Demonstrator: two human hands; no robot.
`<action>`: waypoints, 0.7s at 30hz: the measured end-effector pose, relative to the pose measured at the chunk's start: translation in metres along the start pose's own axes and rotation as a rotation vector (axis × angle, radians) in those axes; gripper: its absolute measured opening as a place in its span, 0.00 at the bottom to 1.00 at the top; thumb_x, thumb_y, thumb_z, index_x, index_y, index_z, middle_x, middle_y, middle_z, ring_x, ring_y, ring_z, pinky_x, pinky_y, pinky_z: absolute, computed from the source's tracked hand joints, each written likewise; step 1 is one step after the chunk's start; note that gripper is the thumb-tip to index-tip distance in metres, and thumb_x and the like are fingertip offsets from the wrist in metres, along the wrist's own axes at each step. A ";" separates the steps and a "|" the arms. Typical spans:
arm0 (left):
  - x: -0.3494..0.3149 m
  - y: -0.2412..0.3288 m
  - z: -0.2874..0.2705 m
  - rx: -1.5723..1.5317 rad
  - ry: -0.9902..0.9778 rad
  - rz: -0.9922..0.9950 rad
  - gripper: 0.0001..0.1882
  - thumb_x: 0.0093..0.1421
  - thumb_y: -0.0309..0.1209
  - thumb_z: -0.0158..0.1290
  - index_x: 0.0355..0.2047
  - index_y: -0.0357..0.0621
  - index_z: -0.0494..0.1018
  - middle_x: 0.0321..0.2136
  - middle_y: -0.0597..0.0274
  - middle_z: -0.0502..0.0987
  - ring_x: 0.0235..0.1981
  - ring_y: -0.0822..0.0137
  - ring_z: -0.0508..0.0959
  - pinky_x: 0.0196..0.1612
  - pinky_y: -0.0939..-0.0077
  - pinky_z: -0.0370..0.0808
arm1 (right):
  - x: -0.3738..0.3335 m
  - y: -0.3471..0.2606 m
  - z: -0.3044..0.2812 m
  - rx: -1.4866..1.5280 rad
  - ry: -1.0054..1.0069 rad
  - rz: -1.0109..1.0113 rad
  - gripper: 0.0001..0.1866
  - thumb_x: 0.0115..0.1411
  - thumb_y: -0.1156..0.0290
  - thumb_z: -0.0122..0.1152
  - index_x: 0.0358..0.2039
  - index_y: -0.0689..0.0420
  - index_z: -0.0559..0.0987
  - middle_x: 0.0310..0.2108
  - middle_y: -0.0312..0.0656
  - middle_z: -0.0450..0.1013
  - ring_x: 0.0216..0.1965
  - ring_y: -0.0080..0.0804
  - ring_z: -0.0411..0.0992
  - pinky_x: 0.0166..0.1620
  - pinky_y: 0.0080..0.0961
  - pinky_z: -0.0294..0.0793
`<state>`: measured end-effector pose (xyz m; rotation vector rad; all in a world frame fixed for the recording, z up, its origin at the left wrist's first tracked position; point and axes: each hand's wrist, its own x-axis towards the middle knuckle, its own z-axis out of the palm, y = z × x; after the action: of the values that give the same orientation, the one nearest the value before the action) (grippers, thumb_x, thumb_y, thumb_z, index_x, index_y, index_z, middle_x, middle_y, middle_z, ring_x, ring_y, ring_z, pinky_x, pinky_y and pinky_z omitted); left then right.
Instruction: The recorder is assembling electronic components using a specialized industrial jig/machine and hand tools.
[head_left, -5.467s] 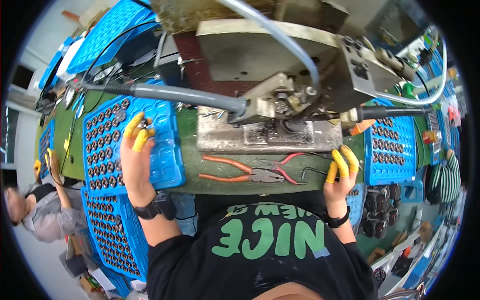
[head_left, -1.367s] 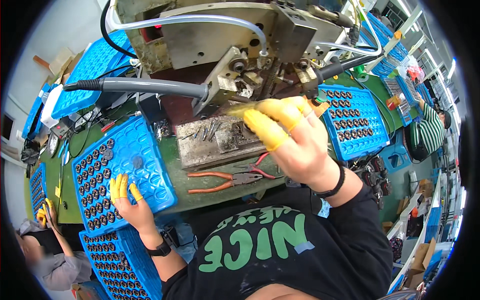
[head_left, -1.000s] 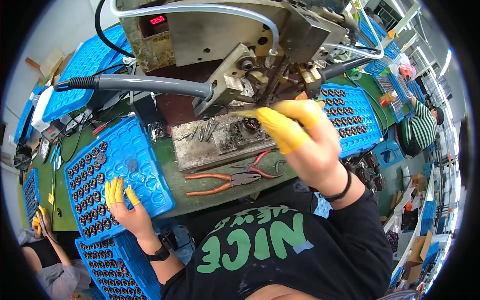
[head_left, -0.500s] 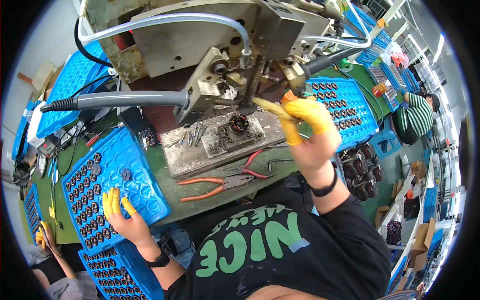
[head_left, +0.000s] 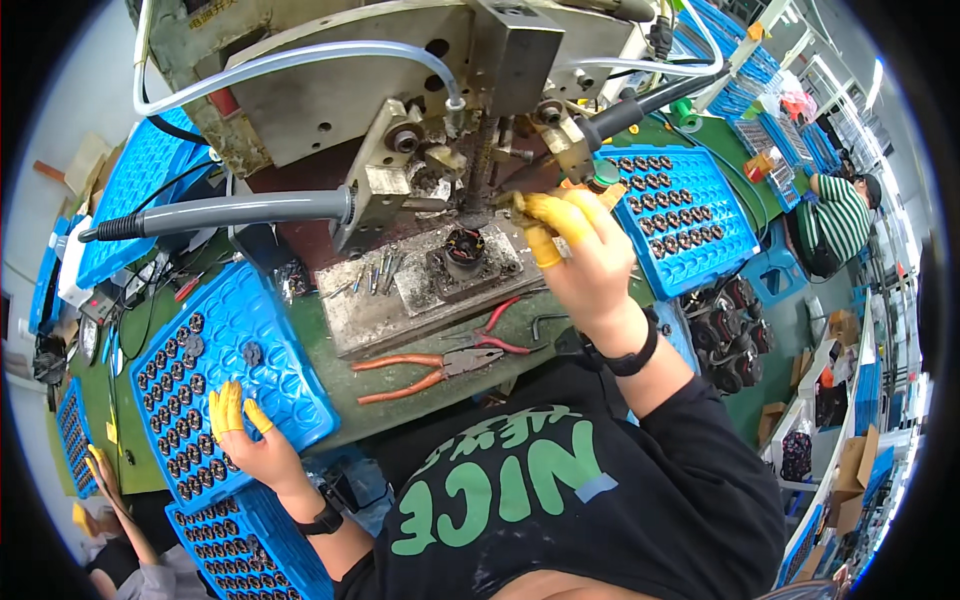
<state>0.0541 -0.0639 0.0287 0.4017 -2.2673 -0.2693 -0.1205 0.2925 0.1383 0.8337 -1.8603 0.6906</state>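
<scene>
My left hand (head_left: 255,440), with yellow finger covers, rests at the near edge of a blue tray (head_left: 315,405). Its fingers are apart and hold nothing. Several small round wire-wound motor cores (head_left: 172,410) fill the tray's left side, and a grey round part (head_left: 252,354) lies alone among its hollows. My right hand (head_left: 585,255), also in yellow finger covers, is raised beside the press, pinching something thin and brownish whose kind I cannot make out. Left of that hand, a wound core (head_left: 465,246) sits upright on the metal fixture (head_left: 425,285) under the press head (head_left: 510,60).
Orange-handled pliers (head_left: 425,372), red-handled pliers (head_left: 497,330) and a hex key (head_left: 545,325) lie in front of the fixture. Another blue tray of cores (head_left: 690,265) stands at right. Grey-sleeved handles (head_left: 240,207) jut from the press. Co-workers are at far left and right.
My right hand has moved left, closer to the press head, with its thin object. My left hand stays by the tray. The view has shifted slightly.
</scene>
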 end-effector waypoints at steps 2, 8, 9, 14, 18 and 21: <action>0.000 0.002 -0.001 -0.016 0.013 -0.003 0.13 0.62 0.22 0.52 0.47 0.34 0.77 0.48 0.50 0.78 0.57 0.48 0.72 0.60 0.56 0.65 | -0.014 0.011 0.002 -0.050 -0.155 0.133 0.11 0.51 0.80 0.66 0.36 0.58 0.79 0.33 0.43 0.77 0.31 0.41 0.77 0.36 0.29 0.78; 0.001 0.003 -0.003 -0.004 -0.003 0.000 0.13 0.63 0.22 0.52 0.47 0.34 0.77 0.48 0.50 0.78 0.57 0.48 0.72 0.60 0.56 0.66 | -0.020 0.022 -0.006 0.998 -0.109 1.252 0.14 0.64 0.71 0.58 0.49 0.62 0.72 0.34 0.38 0.73 0.30 0.25 0.73 0.28 0.21 0.70; 0.001 0.002 -0.001 -0.004 -0.003 -0.003 0.13 0.63 0.22 0.52 0.47 0.34 0.77 0.48 0.50 0.78 0.57 0.48 0.72 0.60 0.57 0.66 | -0.013 0.019 -0.005 1.146 -0.086 1.253 0.13 0.65 0.71 0.58 0.47 0.62 0.72 0.34 0.38 0.73 0.30 0.25 0.72 0.28 0.21 0.70; 0.000 0.001 -0.001 -0.007 -0.008 -0.009 0.13 0.63 0.22 0.51 0.47 0.34 0.77 0.48 0.50 0.78 0.57 0.48 0.72 0.60 0.57 0.66 | 0.006 0.015 0.004 1.400 -0.200 1.254 0.11 0.64 0.69 0.60 0.43 0.61 0.73 0.34 0.37 0.73 0.29 0.24 0.71 0.27 0.20 0.68; 0.000 0.004 -0.001 -0.013 -0.001 -0.022 0.12 0.63 0.23 0.51 0.46 0.34 0.78 0.48 0.49 0.79 0.57 0.48 0.73 0.60 0.57 0.66 | 0.005 0.013 0.007 1.381 -0.276 1.172 0.15 0.64 0.68 0.61 0.47 0.65 0.75 0.35 0.39 0.75 0.28 0.21 0.72 0.28 0.18 0.72; 0.000 0.003 -0.003 -0.006 -0.009 -0.020 0.13 0.63 0.22 0.51 0.46 0.34 0.77 0.48 0.50 0.79 0.56 0.49 0.73 0.60 0.57 0.66 | 0.001 0.014 0.007 1.293 -0.249 1.187 0.11 0.63 0.70 0.61 0.44 0.62 0.75 0.34 0.38 0.75 0.28 0.23 0.72 0.25 0.19 0.69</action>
<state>0.0554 -0.0610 0.0314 0.4205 -2.2719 -0.2890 -0.1356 0.2950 0.1353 0.4081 -1.8760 2.7891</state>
